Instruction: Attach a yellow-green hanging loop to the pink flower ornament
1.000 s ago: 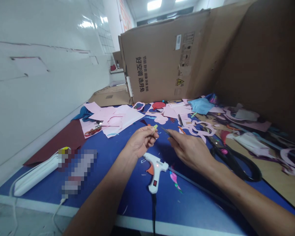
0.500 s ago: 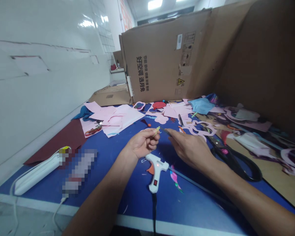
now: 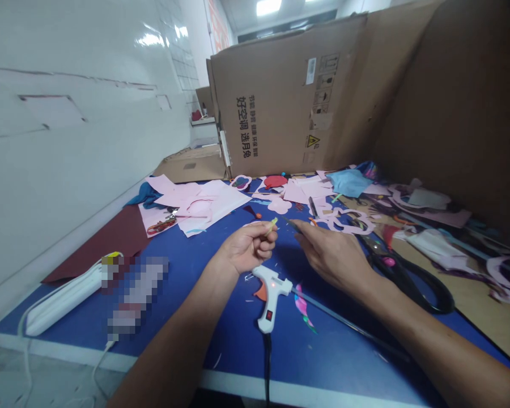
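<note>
Between the thumb and fingers of my left hand (image 3: 250, 249) is a small yellow-green strip (image 3: 272, 225), its tip pointing up and away. My right hand (image 3: 335, 252) is closed around a thin dark pointed tool (image 3: 292, 224); most of it is hidden by the fingers, so I cannot tell its kind. A short gap separates the tool's tip from the strip. Below both hands a white hot glue gun (image 3: 272, 303) with an orange trigger lies on the blue table (image 3: 233, 362). From its rear a long glue stick (image 3: 344, 322) runs to the right.
Large black-handled scissors (image 3: 429, 294) lie right of my right hand. Pink paper cut-outs (image 3: 215, 201) and scraps spread across the back. A white power strip (image 3: 68, 297) and its cord occupy the left, beside maroon paper (image 3: 106, 243). A cardboard box (image 3: 280, 113) walls off the back.
My right hand has shifted slightly right, drawing the dark tool's tip away from the yellow-green strip. My left hand stays nearly still with the strip in its fingers.
</note>
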A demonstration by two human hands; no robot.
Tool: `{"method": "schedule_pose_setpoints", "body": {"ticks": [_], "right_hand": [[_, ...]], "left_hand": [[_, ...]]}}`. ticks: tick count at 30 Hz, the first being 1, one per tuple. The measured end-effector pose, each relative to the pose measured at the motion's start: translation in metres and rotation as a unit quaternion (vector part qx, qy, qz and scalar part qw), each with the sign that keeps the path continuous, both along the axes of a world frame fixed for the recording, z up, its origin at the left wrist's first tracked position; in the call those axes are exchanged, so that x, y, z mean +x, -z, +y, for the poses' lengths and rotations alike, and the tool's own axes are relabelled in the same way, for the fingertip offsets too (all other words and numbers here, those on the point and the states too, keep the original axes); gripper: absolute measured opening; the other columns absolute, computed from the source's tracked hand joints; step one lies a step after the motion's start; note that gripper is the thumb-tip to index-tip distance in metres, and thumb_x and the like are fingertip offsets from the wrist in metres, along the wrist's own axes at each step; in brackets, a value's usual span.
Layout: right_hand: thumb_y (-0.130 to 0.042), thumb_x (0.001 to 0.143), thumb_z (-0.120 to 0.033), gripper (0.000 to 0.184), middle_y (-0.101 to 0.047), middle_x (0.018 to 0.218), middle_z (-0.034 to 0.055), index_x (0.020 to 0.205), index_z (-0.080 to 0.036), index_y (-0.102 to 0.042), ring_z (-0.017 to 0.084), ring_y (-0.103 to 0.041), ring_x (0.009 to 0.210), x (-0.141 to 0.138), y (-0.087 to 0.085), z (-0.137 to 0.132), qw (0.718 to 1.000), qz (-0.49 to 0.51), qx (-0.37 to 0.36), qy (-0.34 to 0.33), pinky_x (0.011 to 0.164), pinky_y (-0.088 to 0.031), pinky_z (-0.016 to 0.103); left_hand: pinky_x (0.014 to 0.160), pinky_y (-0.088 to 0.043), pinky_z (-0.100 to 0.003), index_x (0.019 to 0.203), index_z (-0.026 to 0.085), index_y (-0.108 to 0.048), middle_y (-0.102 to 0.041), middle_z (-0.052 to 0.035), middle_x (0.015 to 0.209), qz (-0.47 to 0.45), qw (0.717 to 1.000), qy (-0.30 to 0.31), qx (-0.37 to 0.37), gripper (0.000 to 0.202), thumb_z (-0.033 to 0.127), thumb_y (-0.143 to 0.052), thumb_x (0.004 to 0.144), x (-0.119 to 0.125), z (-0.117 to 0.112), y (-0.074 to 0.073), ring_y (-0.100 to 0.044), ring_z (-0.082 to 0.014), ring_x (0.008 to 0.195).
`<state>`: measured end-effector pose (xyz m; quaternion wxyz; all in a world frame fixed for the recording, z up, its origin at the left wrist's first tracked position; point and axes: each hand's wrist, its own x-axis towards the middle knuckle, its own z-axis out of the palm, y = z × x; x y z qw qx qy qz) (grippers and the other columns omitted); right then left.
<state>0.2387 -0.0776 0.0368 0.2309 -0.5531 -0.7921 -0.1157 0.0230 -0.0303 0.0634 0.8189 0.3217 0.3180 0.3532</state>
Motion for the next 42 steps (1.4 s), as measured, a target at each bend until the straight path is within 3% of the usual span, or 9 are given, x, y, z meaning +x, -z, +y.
{"method": "schedule_pose_setpoints", "body": {"ticks": [6, 10, 15, 22, 28, 34, 42], "right_hand": [[-0.044, 0.111, -0.031, 0.042, -0.085, 0.108, 0.0098, 0.146, -0.024, -0.066, 0.027, -0.08, 0.084, -0.002, -0.004, -0.002, 1.0, -0.002, -0.018, -0.003, 0.061, -0.04, 0.031], [-0.046, 0.11, -0.03, 0.041, -0.085, 0.1, 0.01, 0.143, -0.022, -0.067, 0.029, -0.08, 0.081, 0.002, -0.006, 0.0, 0.998, 0.001, -0.044, 0.037, 0.06, -0.038, 0.032], [-0.044, 0.111, -0.03, 0.041, -0.085, 0.105, 0.0103, 0.144, -0.022, -0.066, 0.028, -0.081, 0.084, 0.0, -0.007, -0.003, 0.999, -0.006, -0.036, 0.026, 0.06, -0.036, 0.032], [-0.045, 0.11, -0.031, 0.04, -0.086, 0.104, 0.0089, 0.145, -0.024, -0.063, 0.026, -0.08, 0.081, -0.01, -0.006, -0.008, 0.999, -0.025, -0.036, 0.025, 0.056, -0.031, 0.031], [-0.043, 0.111, -0.028, 0.039, -0.086, 0.108, 0.008, 0.145, -0.026, -0.062, 0.025, -0.08, 0.08, -0.012, -0.008, -0.008, 0.996, -0.039, -0.067, 0.034, 0.056, -0.029, 0.03], [-0.045, 0.111, -0.029, 0.038, -0.085, 0.099, 0.0104, 0.142, -0.023, -0.065, 0.028, -0.08, 0.08, -0.008, -0.016, -0.008, 0.991, -0.05, -0.096, 0.079, 0.058, -0.03, 0.031], [-0.043, 0.111, -0.029, 0.038, -0.085, 0.101, 0.0092, 0.142, -0.025, -0.065, 0.029, -0.08, 0.082, -0.013, -0.014, -0.011, 0.993, -0.043, -0.101, 0.052, 0.057, -0.028, 0.032]], "left_hand": [[0.043, -0.026, -0.015, 0.085, 0.011, -0.068, -0.057, 0.0012, 0.067, 0.008, 1.0, -0.006, 0.007, 0.008, 0.013, -0.075, 0.085, 0.0, 0.0, 0.0, -0.042, -0.0032, 0.045], [0.043, -0.028, -0.016, 0.083, 0.013, -0.069, -0.062, -0.0002, 0.066, 0.072, 0.994, -0.056, 0.065, 0.008, 0.017, -0.073, 0.088, 0.004, -0.002, -0.002, -0.045, -0.0045, 0.045], [0.045, -0.031, -0.019, 0.077, 0.014, -0.07, -0.069, -0.0028, 0.066, 0.185, 0.954, -0.137, 0.19, 0.017, 0.022, -0.068, 0.092, 0.012, -0.005, -0.001, -0.05, -0.0059, 0.046], [0.049, -0.035, -0.022, 0.076, 0.017, -0.071, -0.072, -0.0027, 0.068, 0.269, 0.897, -0.177, 0.302, 0.018, 0.026, -0.068, 0.092, 0.016, -0.004, 0.006, -0.052, -0.0088, 0.05], [0.056, -0.04, -0.024, 0.08, 0.02, -0.073, -0.075, -0.0032, 0.073, 0.312, 0.866, -0.183, 0.345, 0.018, 0.029, -0.067, 0.094, 0.016, -0.007, 0.011, -0.056, -0.0112, 0.055], [0.06, -0.042, -0.026, 0.081, 0.021, -0.074, -0.074, -0.0021, 0.072, 0.33, 0.844, -0.198, 0.373, 0.018, 0.03, -0.067, 0.095, 0.015, -0.007, 0.01, -0.056, -0.0134, 0.057], [0.064, -0.038, -0.028, 0.078, 0.023, -0.073, -0.074, -0.0009, 0.073, 0.378, 0.802, -0.199, 0.418, 0.021, 0.028, -0.063, 0.096, 0.014, -0.009, 0.011, -0.058, -0.0157, 0.063]]}}
